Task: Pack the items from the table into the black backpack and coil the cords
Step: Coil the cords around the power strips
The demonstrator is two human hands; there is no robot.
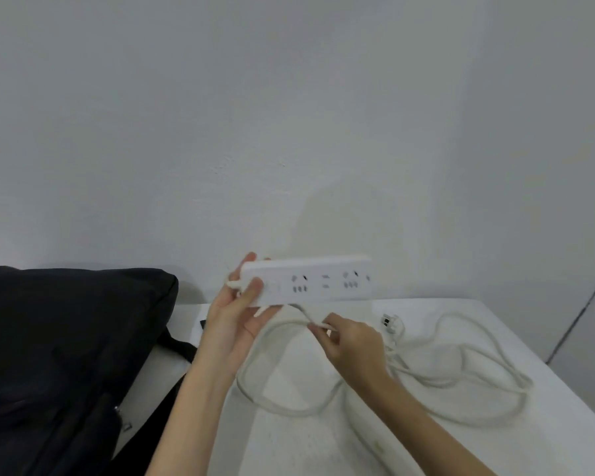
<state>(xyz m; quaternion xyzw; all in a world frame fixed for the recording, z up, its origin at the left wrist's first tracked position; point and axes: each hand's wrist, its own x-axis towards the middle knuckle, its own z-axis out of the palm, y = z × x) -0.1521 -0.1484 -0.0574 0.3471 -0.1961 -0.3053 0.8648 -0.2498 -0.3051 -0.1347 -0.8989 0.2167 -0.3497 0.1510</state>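
My left hand grips the left end of a white power strip, held up above the white table with its sockets facing me. Its white cord leaves that end, hangs in a loop below and lies in loose curves across the table to the right. My right hand pinches the cord just under the strip. The plug lies on the table behind my right hand. The black backpack stands on the left, its inside hidden.
A white wall rises directly behind the table. The backpack's straps trail onto the table near my left forearm. The table's right edge runs diagonally past the cord loops.
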